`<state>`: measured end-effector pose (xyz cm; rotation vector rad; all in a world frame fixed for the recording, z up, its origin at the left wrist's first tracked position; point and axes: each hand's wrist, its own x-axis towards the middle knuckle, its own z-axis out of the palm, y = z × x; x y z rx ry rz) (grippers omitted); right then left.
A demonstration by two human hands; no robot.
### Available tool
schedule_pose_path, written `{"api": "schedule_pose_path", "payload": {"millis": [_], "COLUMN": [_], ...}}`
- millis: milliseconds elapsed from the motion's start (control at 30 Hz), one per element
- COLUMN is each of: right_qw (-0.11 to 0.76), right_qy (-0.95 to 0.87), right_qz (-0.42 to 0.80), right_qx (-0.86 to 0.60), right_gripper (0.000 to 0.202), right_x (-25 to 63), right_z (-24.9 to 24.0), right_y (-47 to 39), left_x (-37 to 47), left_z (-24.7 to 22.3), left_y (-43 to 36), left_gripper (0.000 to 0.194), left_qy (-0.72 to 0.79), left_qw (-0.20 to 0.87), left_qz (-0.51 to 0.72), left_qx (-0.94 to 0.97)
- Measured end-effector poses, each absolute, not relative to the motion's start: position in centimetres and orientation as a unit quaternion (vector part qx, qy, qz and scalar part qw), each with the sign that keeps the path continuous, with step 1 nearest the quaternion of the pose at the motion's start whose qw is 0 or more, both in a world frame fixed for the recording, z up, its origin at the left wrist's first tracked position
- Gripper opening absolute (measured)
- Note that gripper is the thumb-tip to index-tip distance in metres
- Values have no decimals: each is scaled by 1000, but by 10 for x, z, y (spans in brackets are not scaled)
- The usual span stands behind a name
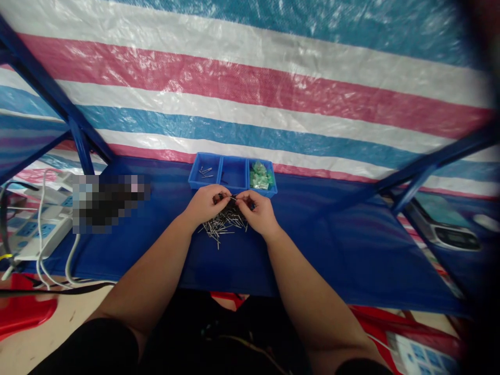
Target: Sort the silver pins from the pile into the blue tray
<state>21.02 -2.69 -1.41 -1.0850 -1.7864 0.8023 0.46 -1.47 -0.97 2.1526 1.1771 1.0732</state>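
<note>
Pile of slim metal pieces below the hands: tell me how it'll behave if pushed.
The pile would probably spread rather than slide as one, since its pieces lie loose and crisscrossed. Single pieces are likely stiff, looking straight and metallic. They may also skid or roll easily, being thin and on a smooth-looking blue tabletop.

Thin silvery metal pins heaped on the flat blue desk, partly under the person's hands. Behind heap: blue three-compartment tray, few pins left, green translucent pieces right. White rectangular power strip far left. Striped plastic sheeting behind all.
</note>
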Motion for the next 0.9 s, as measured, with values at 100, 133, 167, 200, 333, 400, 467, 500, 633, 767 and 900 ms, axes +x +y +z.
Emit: {"api": "schedule_pose_path", "payload": {"millis": [100,133,167,200,333,400,467,500,633,767,900], "right_qw": [441,445,449,450,404,363,322,302,236,195,164], "right_qy": [-716,-714,-713,-714,-760,-793,-821,-834,-874,-889,-896], "right_qz": [323,323,323,320,296,286,284,284,267,251,229], "right_qx": [-434,-433,-432,-430,-414,-396,-376,-365,-330,-329,-343], "right_gripper": [17,16,16,16,10,9,7,5,2,8,12], "right_x": [211,211,212,213,219,222,223,222,220,219,218], "right_z": [-14,-14,-13,-12,-4,1,5,6,6,4,5], "right_y": [-26,-26,-26,-26,-28,-29,-31,-32,-33,-35,-40], "left_x": [4,3,3,2,-4,-7,-11,-12,-18,-23,-23], "left_z": [-9,-9,-9,-10,-11,-11,-12,-12,-16,-22,-21], "left_y": [-14,-13,-13,-12,-8,-6,-4,-3,1,6,5], "left_gripper": [10,10,10,11,14,16,18,18,21,26,34], "left_qy": [423,425,432,443,528,569,598,609,637,655,667], "left_qw": [220,214,207,200,182,178,170,166,146,132,127], "left_qz": [396,399,404,413,460,476,486,489,493,495,485], "left_qx": [785,784,779,770,690,647,614,603,574,555,551]}}
